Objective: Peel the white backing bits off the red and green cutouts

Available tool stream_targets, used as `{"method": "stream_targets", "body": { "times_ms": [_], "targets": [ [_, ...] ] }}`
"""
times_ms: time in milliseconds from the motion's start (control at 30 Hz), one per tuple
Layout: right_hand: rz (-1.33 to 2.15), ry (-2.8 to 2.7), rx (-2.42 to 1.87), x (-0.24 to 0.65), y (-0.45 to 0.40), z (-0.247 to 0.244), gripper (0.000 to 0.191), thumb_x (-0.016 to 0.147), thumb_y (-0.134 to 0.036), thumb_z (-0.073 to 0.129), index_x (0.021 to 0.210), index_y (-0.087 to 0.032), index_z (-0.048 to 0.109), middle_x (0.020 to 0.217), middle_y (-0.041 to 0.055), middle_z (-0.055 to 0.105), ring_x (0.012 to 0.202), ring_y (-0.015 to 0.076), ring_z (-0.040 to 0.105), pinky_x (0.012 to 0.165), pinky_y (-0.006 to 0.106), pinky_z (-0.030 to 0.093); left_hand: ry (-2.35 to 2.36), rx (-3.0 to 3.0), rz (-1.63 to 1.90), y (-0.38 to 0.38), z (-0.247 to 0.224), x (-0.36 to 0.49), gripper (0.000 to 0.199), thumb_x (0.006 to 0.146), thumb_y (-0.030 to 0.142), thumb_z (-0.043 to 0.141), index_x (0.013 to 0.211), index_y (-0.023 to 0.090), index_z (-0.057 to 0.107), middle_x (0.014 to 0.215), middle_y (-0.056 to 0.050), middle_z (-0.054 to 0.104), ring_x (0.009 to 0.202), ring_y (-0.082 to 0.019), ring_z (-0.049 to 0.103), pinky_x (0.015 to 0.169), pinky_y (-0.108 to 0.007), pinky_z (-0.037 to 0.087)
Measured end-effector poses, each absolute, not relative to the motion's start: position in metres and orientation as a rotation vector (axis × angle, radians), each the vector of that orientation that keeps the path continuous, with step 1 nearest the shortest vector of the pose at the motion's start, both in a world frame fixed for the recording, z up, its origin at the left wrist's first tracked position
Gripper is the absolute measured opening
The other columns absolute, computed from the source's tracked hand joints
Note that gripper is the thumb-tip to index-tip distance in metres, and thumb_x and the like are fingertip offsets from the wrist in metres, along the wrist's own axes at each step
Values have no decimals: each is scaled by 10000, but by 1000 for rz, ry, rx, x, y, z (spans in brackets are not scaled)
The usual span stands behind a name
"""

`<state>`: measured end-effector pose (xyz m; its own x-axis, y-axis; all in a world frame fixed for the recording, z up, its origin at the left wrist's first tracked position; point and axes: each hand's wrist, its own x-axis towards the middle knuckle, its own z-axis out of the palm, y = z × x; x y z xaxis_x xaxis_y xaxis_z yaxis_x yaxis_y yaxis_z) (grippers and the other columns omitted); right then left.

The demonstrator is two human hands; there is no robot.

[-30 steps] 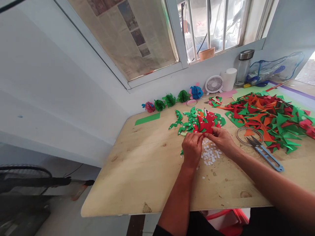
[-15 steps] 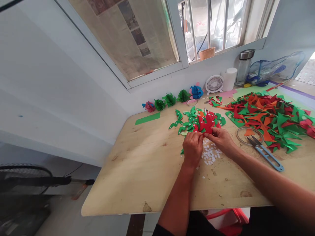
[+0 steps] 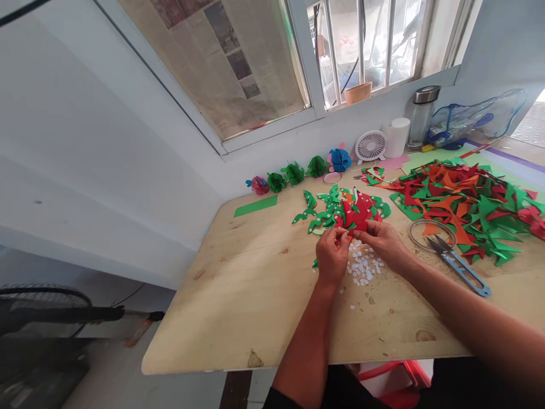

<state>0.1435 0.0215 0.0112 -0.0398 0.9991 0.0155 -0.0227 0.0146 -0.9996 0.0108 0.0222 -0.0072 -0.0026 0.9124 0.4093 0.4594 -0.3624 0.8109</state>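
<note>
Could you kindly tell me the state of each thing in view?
Red paper piece: held by right hand
Left hand: fingers pinched, contents unclear
Snips: lying, blades apart
White squares: scattered
Bottle: upright, capped
Small fan: standing; spinning unclear
Green strip: lying flat
Cut-paper heap: piled loosely

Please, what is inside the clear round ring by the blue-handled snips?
Inside the ring are an orange paper scrap and the dark tips of the snips. What lies beneath them is covered.

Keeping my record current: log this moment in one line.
left hand: near red paper, grip unclear | right hand: holding red paper | white squares: loose on table | snips: right of hands
</note>
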Motion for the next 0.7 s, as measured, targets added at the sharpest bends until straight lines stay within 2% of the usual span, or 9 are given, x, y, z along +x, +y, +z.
{"method": "stream_targets", "body": {
  "times_ms": [233, 367, 500, 600, 700],
  "targets": [
    [1276, -1173, -1136, 145, 24, 9, 317, 611, -459, 686, 683, -166, 592, 644, 1, 599, 580, 126, 457, 542, 252, 343, 1438, 1628, 1375, 22, 0, 7, 97, 701, 141, 515, 694, 169, 608, 642, 1, 608, 538, -104, 505, 536, -209, 389],
    [1316, -1146, -1111, 147, 24, 7, 306, 602, -435, 703, 674, -161, 588, 626, -7, 594, 556, 117, 460, 533, 245, 343, 1406, 1683, 1264, 24, -3, 5, 144, 670, 107, 478, 664, 166, 609, 659, -3, 611, 550, -103, 506, 538, -206, 384],
    [1333, -1114, -1099, 147, 24, 7, 302, 607, -428, 711, 679, -156, 602, 622, -9, 602, 558, 115, 477, 540, 243, 359, 1401, 1764, 1138, 27, -7, 5, 148, 715, 179, 493, 611, 163, 598, 597, 2, 575, 561, -110, 498, 531, -209, 368],
    [1306, -1135, -1102, 147, 24, 8, 282, 624, -416, 707, 674, -155, 612, 614, -11, 599, 560, 113, 472, 538, 240, 359, 1415, 1824, 1093, 27, -9, 4, 223, 740, 248, 516, 536, 168, 560, 541, 3, 540, 578, -122, 508, 534, -213, 359],
    [1298, -1149, -1078, 147, 24, 9, 271, 639, -409, 700, 688, -154, 624, 652, -3, 616, 587, 118, 486, 557, 243, 371, 1376, 1797, 1085, 27, -10, 4, 143, 710, 231, 560, 589, 169, 603, 583, -6, 584, 594, -127, 529, 545, -218, 376]
  ]
}}
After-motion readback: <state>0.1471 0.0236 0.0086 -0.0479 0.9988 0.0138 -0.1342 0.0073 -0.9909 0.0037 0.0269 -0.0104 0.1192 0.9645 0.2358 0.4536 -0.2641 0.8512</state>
